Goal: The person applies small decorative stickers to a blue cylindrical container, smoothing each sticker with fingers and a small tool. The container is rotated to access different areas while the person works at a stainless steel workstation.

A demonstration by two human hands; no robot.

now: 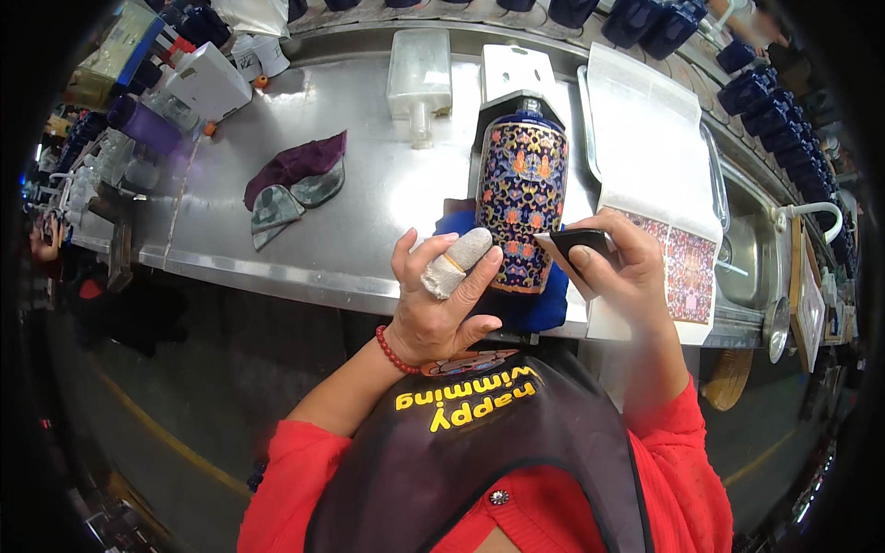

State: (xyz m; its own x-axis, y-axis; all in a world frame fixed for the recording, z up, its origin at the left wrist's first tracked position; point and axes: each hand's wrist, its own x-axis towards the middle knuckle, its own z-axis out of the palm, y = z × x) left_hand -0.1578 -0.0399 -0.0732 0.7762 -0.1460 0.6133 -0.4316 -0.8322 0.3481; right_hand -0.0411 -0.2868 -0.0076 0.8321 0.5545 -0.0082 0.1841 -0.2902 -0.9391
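A dark blue bottle (525, 184) with a colourful floral pattern lies on its side, its neck pointing away from me. My left hand (441, 290) is beside its lower left edge, fingers apart and holding nothing; an index fingertip is at or very near the bottle. A whitish cloth finger cover (458, 262) sits on one finger of that hand. Between the thumb and fingers of my right hand (625, 263) is a flat black scraper (583, 249) with a pale edge, close to the bottle's lower right side. Blue cloth (546, 309) lies under the bottle's near end.
Floral printed sheets (687, 272) and white paper (645, 129) lie to the right, beside a sink (749, 249) with a white tap. A clear square bottle (419, 78) and a purple and camouflage cloth piece (295, 184) are on the metal table. Dark blue bottles (779, 120) line the far edge.
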